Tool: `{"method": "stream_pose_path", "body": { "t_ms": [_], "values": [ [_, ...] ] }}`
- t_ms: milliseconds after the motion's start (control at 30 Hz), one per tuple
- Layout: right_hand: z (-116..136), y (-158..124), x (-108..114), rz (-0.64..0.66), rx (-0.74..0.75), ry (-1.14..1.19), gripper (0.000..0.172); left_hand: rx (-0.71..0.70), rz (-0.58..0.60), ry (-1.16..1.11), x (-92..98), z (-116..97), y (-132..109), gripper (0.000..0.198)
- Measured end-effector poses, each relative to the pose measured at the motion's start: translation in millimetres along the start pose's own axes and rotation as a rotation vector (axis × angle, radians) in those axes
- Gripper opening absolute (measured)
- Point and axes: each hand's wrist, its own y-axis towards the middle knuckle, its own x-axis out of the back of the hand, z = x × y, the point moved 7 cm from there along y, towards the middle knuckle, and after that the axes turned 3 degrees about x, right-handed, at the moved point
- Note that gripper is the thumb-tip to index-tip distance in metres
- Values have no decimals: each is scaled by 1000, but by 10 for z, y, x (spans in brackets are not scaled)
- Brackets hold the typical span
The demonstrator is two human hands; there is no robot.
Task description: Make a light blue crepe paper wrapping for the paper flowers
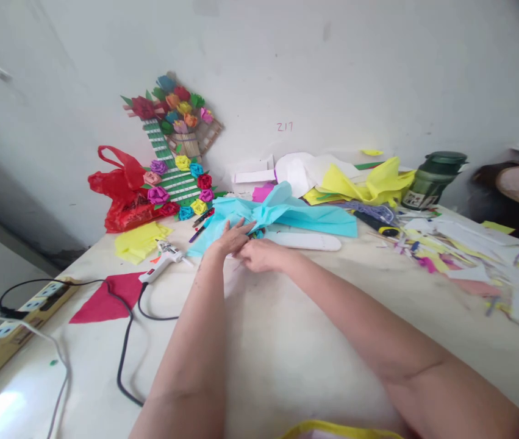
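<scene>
Both my hands are close together at the front edge of a crumpled light-blue sheet of thin paper [314, 219]. My left hand [229, 239] lies on that paper with its fingers stretched out and apart. Right beside it, my right hand [261, 255] is closed, its fingers curled under; whatever they grip is hidden. A small multicoloured bit shows between the hands, too small to name. A long white rounded strip [309, 241] lies just right of my right hand, partly beneath the blue paper. Dark pens [202, 219] lie left of my left hand.
A white glue gun [161, 262] with a black cord lies at left, by a red paper piece [106, 299] and a power strip [35, 308]. Paper-flower craft [179, 177] and a red bag [124, 195] stand behind. Rightward are a green bottle [435, 180], a cutter [375, 224] and scraps [469, 256].
</scene>
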Motion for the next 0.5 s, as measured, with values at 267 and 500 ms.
{"method": "stream_pose_path", "body": {
  "t_ms": [267, 500],
  "values": [
    [-318, -89, 67, 16, -57, 7, 47, -52, 12, 150, -7, -30, -6, 31],
    [-206, -29, -88, 36, -34, -32, 57, -45, 0, 84, 14, -29, -21, 33]
  ]
}}
